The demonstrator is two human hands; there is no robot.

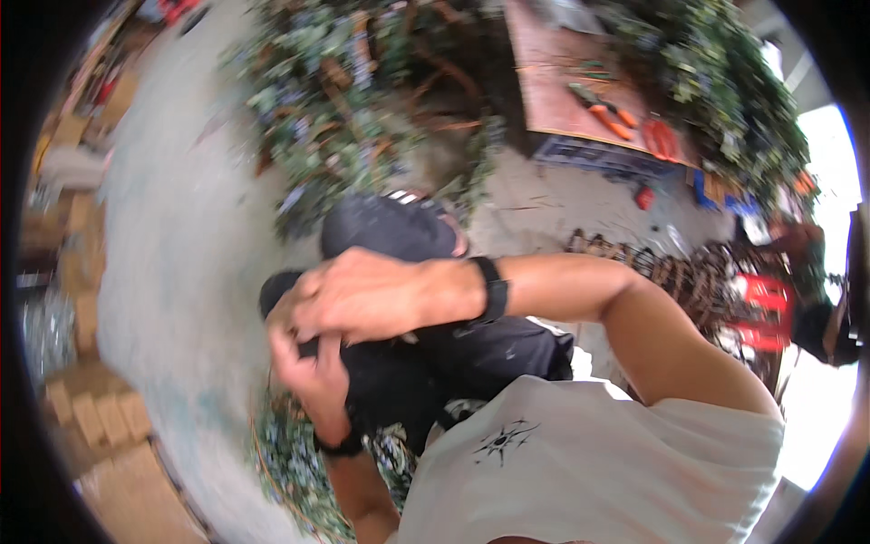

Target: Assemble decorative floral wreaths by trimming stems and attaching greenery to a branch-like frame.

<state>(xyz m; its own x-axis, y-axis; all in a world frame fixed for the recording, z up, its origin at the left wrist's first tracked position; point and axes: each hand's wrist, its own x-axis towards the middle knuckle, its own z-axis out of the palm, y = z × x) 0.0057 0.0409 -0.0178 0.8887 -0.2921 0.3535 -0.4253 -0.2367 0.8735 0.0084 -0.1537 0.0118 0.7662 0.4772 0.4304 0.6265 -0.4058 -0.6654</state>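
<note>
My right hand [362, 295], a black band at its wrist, reaches across from the right with its fingers bent down. My left hand [313, 367] comes up from below, also banded at the wrist. The fingers of both hands meet, curled together, above my dark-trousered legs [390, 372]. Blur and the overlapping fingers hide whatever they may hold. Just beyond the hands is a rounded black shape [385, 227], with white stripes at its far edge. Leafy artificial foliage [335, 118] with bluish flowers and brown stems spreads on the floor ahead; more foliage [281, 453] lies below my left hand.
A reddish table [562, 72] at the far right bears orange-handled pliers [603, 111], a red-handled tool [660, 139] and dense foliage [716, 72]. Brown twisted stems [652, 258] lie near a red stool [764, 313]. Cardboard boxes [140, 494] line the left side.
</note>
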